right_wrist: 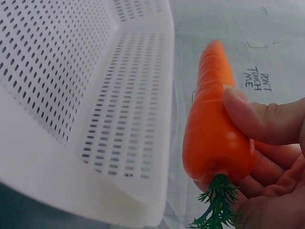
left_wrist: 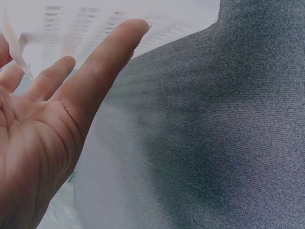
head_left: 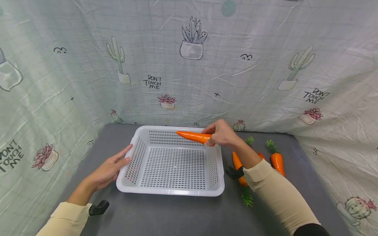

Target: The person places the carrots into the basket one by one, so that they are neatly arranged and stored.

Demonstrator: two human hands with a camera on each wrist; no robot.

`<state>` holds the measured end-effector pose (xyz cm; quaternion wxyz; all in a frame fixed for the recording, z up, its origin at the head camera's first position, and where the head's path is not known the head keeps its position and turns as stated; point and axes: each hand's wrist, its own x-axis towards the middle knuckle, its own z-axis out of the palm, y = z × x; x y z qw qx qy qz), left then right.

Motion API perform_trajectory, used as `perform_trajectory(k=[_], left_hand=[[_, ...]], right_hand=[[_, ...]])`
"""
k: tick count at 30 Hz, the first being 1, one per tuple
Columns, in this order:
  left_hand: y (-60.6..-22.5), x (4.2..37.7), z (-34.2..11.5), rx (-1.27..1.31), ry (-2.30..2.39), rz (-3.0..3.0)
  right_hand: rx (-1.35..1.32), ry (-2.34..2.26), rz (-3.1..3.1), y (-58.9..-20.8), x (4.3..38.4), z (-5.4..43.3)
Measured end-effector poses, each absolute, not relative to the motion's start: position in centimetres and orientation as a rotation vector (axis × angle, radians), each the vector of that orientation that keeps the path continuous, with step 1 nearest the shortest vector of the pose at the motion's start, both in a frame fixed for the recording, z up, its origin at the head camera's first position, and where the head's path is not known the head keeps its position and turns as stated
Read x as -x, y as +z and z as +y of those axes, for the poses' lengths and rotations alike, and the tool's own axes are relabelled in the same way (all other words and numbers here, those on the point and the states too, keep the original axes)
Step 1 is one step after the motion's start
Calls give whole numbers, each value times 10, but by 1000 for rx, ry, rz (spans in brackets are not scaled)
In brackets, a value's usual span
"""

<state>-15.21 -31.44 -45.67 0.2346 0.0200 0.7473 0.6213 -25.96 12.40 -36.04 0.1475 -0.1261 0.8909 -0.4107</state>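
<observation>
Operating remotely, I clasp a carrot (head_left: 192,136) in my right grip (head_left: 222,133) at the back of the basket (head_left: 168,192), left grip (head_left: 105,171) relaxed against its side; none inside, more carrots (head_left: 277,161) on the worktop (head_left: 165,216), work looks barely begun.

I have the basket (head_left: 169,192) on the table (head_left: 153,216) in the middle of my head view, with the curtain (head_left: 177,68) behind it and at both sides, and the left hand (head_left: 109,167) at its left rim. Above the basket's back right part, the right hand (head_left: 220,133) holds a carrot (head_left: 192,136), tip pointing left. To the basket's right I see a second carrot (head_left: 237,160) lying just beside it, partly behind the right arm (head_left: 251,158), another carrot (head_left: 277,162) farther right, and between them what seems a fourth carrot (head_left: 261,156), mostly hidden by that arm.
</observation>
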Motion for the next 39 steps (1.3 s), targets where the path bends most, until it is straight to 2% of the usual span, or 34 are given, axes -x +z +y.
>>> perform_trajectory(k=[39], left_hand=[[-454, 146, -313, -88, 1722, 2032]], right_hand=[[461, -1204, 2501, -376, 279, 72]])
